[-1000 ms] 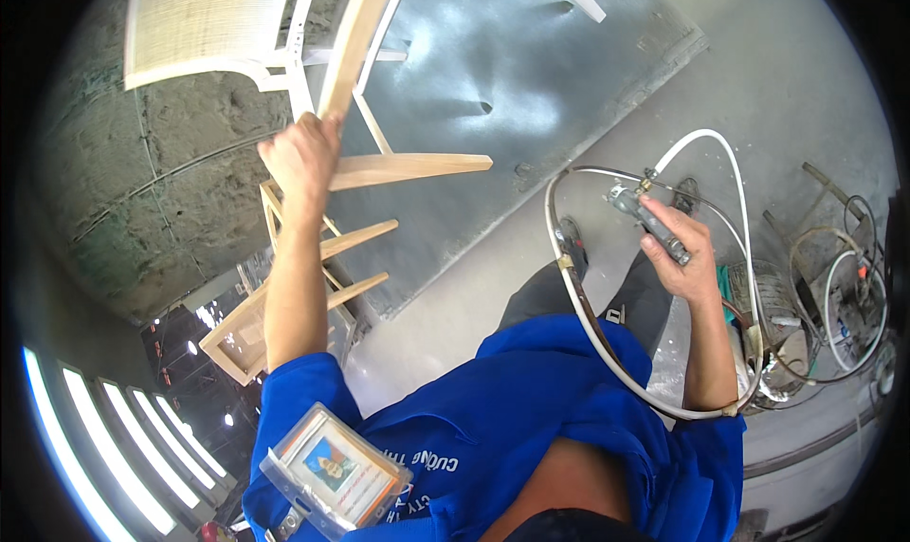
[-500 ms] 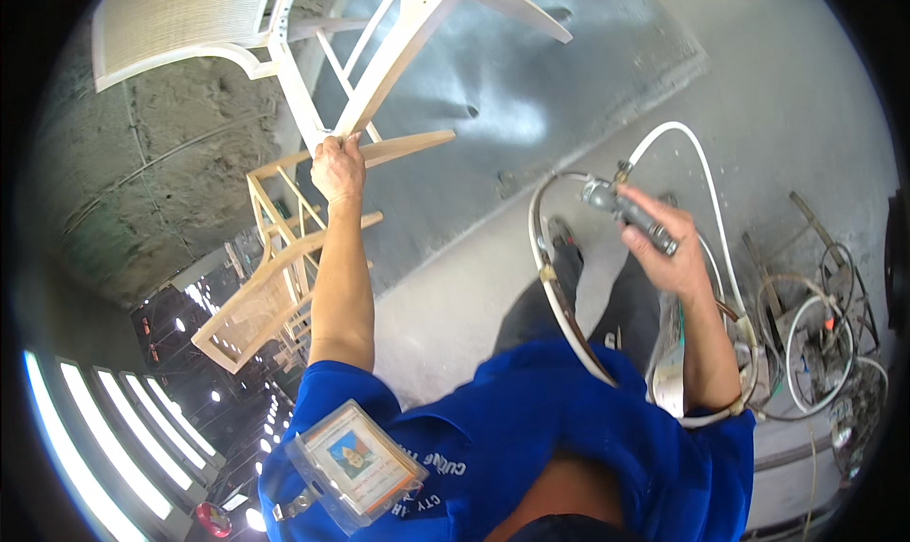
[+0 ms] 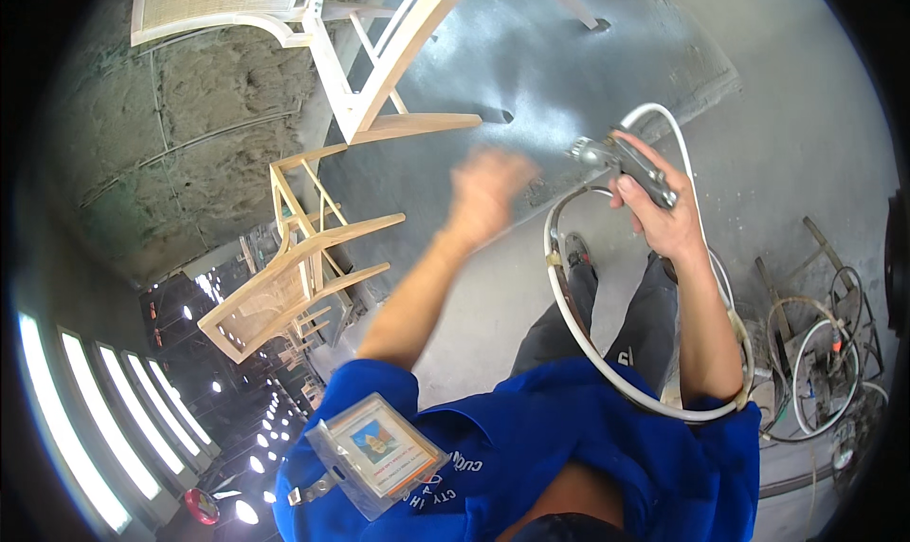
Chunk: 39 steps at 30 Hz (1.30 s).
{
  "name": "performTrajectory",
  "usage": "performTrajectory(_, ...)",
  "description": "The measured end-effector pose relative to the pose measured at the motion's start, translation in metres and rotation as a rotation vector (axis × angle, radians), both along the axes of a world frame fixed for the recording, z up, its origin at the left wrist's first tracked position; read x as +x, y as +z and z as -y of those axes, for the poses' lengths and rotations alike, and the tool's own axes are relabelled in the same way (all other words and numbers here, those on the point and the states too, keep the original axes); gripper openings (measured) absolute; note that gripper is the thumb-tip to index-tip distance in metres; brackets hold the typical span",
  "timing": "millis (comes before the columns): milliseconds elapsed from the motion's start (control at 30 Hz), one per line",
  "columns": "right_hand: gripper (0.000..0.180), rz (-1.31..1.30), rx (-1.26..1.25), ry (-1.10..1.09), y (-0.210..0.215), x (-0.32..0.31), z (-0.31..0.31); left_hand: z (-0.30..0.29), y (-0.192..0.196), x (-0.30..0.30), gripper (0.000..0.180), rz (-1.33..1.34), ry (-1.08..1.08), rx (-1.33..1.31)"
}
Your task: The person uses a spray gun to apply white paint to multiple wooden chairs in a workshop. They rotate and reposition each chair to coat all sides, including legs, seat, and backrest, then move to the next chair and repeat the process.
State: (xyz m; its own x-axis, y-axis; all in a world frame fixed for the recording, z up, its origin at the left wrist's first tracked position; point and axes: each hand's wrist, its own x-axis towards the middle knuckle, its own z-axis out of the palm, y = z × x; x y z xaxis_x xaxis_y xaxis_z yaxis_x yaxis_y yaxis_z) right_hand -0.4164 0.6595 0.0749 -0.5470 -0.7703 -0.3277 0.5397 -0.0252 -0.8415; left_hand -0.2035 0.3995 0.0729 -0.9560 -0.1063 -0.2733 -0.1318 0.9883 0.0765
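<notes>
Right of centre, our right hand (image 3: 664, 221) clamps the rigid spray gun (image 3: 627, 165) by its handle, stiff hose (image 3: 607, 362) trailing, while our blurred left hand (image 3: 485, 189) hangs open and empty.

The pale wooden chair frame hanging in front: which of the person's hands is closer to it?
Left. The left hand, blurred and empty, is just right of the wooden chair frame, not touching. The right hand is farther right, gripping a spray gun with a white hose.
</notes>
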Motion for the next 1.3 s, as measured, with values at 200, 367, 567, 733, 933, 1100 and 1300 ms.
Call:
performTrajectory(200,0.042,0.203,-0.163,0.080,-0.014,-0.025,0.060,-0.148,0.002,0.135,0.026,0.640,0.198,0.653)
performTrajectory(367,0.030,0.368,-0.170,0.163,-0.054,-0.060,0.123,-0.197,0.069,0.174,0.028,0.319,0.559,0.765)
performTrajectory(567,0.033,0.268,0.149,0.186,-0.127,-0.062,0.109,-0.228,0.101,0.167,0.030,0.279,0.727,0.600)
performTrajectory(733,0.050,0.100,0.460,0.026,-0.141,-0.040,0.060,-0.224,0.103,0.177,0.026,0.255,0.711,0.578)
performTrajectory(933,0.054,0.171,0.301,-0.061,-0.095,-0.035,0.015,-0.220,0.103,0.194,0.022,0.255,0.658,0.565)
performTrajectory(1100,0.056,0.265,-0.082,-0.014,-0.029,-0.011,0.003,-0.216,0.104,0.204,0.022,0.250,0.574,0.578)
performTrajectory(1300,0.063,0.242,-0.364,-0.093,0.008,0.052,0.008,-0.194,0.107,0.239,0.022,0.133,0.523,0.569)
